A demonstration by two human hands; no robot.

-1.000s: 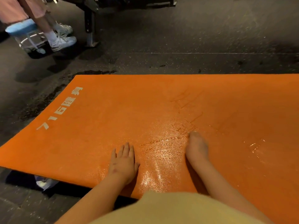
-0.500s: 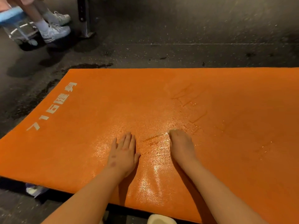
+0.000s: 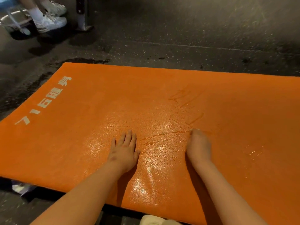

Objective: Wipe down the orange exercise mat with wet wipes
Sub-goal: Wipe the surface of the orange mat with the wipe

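The orange mat (image 3: pixel 73 143) lies flat on a dark floor (image 3: pixel 178 30), with white print (image 3: pixel 43 101) along its left edge. Both bare forearms reach in over the near edge. The left hand (image 3: pixel 124 151) lies palm down on the mat near the middle of that edge, its fingers straight and close together, pointing away, thumb out to the right. The right hand (image 3: pixel 198 147) rests on the mat well to the right of it, tilted onto its side, fingers bunched and pointing away; whether it grips anything I cannot tell. A wet sheen (image 3: pixel 155 153) glistens on the mat between the hands. Someone's white shoes (image 3: pixel 50 21) stand on the floor beyond the far left corner.
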